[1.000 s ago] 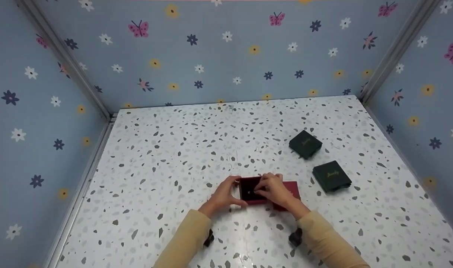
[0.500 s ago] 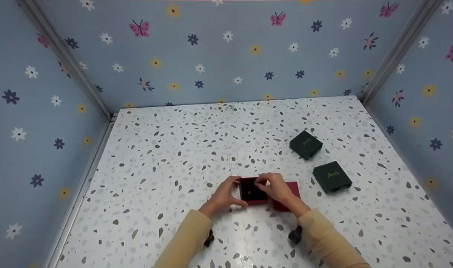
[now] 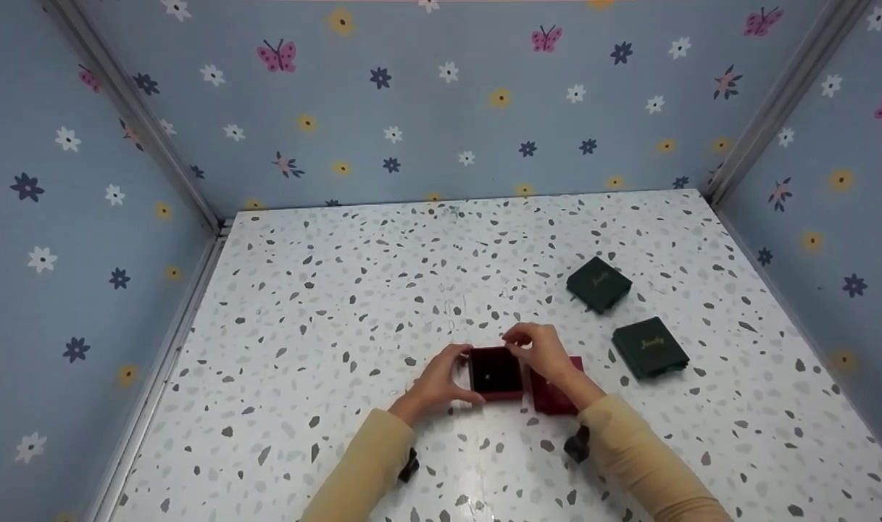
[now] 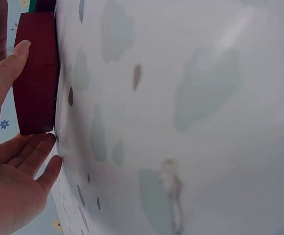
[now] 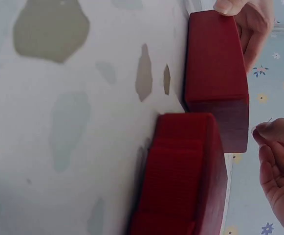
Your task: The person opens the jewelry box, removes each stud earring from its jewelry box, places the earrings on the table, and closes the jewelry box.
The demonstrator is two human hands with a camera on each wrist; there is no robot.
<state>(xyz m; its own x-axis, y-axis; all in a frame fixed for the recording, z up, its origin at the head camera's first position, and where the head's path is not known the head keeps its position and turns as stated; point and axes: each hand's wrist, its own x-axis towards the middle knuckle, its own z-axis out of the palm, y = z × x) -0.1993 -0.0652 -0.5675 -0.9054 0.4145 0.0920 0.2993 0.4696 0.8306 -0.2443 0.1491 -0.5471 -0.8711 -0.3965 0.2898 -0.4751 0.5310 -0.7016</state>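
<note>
My left hand (image 3: 441,380) grips the open red jewelry box (image 3: 500,396), thumb on its near side and fingers at its far corner. A small shiny stud (image 3: 488,377) sits in the box's black lining. Over the far right corner of the box, my right hand (image 3: 546,355) pinches a tiny stud earring between thumb and index finger. Its thin post (image 5: 270,120) shows in the right wrist view. Below the right forearm lies a red piece (image 3: 556,402), which looks like the box's lid, right beside the box. In the left wrist view my thumb (image 4: 10,68) presses the box wall.
Two dark green jewelry boxes (image 3: 598,285) with gold lettering lie to the right, the nearer green box (image 3: 651,348) beside my right hand. The speckled white table (image 3: 339,290) meets patterned blue walls (image 3: 441,130) at the back and sides.
My right hand has lifted a stud earring out of the lining and moved up and slightly right. One stud now shows where two small spots were. The left hand stays on the box.
</note>
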